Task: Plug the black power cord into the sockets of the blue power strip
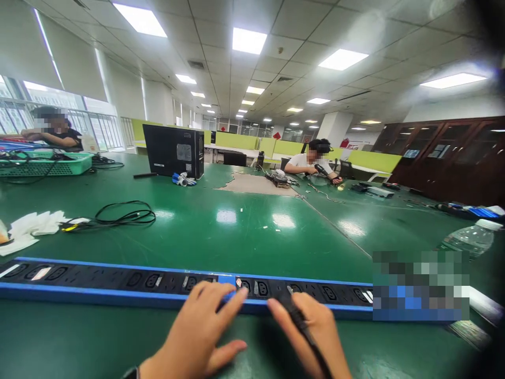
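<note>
A long black power strip with blue edges [118, 281] lies across the green table [236, 231] in front of me, with several sockets along it. My left hand [201, 329] rests with its fingers spread on the strip's near edge, touching the blue rail near the middle. My right hand [315, 331] grips a black plug and cable [294, 313], with the plug's tip at a socket of the strip just right of the middle.
A coiled black cable [122, 215] and white cloths [33, 225] lie at the left. A black computer case [173, 151] stands farther back. A clear plastic bottle [469, 239] lies at the right. Two people sit at the table, far left and far centre. A green basket [43, 163] holds cables.
</note>
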### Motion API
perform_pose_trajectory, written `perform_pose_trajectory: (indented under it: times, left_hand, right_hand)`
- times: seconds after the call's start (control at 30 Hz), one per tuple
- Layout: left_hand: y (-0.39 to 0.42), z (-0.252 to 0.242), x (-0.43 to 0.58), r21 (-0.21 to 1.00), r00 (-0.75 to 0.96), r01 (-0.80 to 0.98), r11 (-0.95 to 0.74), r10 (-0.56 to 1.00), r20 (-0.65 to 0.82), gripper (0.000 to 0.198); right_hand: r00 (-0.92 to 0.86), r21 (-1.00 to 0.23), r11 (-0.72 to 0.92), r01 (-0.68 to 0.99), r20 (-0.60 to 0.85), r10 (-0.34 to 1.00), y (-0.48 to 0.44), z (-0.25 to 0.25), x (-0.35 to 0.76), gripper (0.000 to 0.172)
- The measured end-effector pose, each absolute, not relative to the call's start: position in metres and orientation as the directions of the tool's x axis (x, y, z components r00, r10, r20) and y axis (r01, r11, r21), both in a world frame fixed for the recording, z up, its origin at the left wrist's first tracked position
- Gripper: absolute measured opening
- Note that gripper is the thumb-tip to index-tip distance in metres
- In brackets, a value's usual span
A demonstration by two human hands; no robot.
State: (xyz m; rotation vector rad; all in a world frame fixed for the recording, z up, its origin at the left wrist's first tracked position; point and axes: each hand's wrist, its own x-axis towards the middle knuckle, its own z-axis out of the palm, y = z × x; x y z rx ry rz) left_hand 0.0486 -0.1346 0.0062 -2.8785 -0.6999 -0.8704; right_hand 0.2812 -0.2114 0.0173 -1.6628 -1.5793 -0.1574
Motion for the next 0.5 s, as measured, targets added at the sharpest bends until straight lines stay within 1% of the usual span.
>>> perform_pose_trajectory:
  times: [0.07, 0.13, 0.2, 0.23, 0.3, 0.37, 0.43, 0.5]
  left_hand:
    - [-0.154, -0.001, 0.061, 0.071, 0.740, 0.396, -0.916, 0.363, 0.566, 0.067]
    - [-0.169, -0.009, 0.066, 0.088, 0.710, 0.421, -0.903, 0.389, 0.587, 0.066]
    - [-0.177, -0.017, 0.063, 0.121, 0.665, 0.478, -0.870, 0.449, 0.598, 0.066]
    - [-0.179, -0.020, 0.059, 0.135, 0.645, 0.509, -0.850, 0.480, 0.595, 0.065]
    - [-0.177, -0.021, 0.048, 0.157, 0.587, 0.580, -0.800, 0.544, 0.600, 0.060]
    - [-0.168, -0.013, 0.034, 0.192, 0.483, 0.656, -0.730, 0.601, 0.637, 0.054]
    - [-0.152, 0.005, 0.017, 0.268, 0.295, 0.741, -0.616, 0.656, 0.695, 0.046]
    - [-0.134, 0.030, -0.006, 0.368, 0.064, 0.812, -0.452, 0.696, 0.715, 0.040]
  right_hand:
    - [0.078, -0.393, 0.197, 0.898, 0.584, 0.808, -0.210, 0.013, 0.248, 0.037]
    - [-0.025, -0.356, 0.273, 0.894, 0.568, 0.822, -0.211, 0.005, 0.227, 0.026]
    - [-0.096, -0.357, 0.339, 0.870, 0.554, 0.827, -0.215, 0.000, 0.217, 0.019]
    - [-0.121, -0.374, 0.367, 0.852, 0.542, 0.832, -0.217, -0.001, 0.214, 0.018]
    - [-0.151, -0.448, 0.398, 0.801, 0.491, 0.858, -0.220, 0.001, 0.213, 0.021]
    - [-0.208, -0.574, 0.406, 0.711, 0.380, 0.901, -0.222, 0.003, 0.212, 0.028]
    - [-0.327, -0.726, 0.390, 0.566, 0.236, 0.915, -0.223, -0.001, 0.212, 0.038]
    - [-0.437, -0.828, 0.341, 0.446, 0.131, 0.890, -0.224, -0.012, 0.212, 0.040]
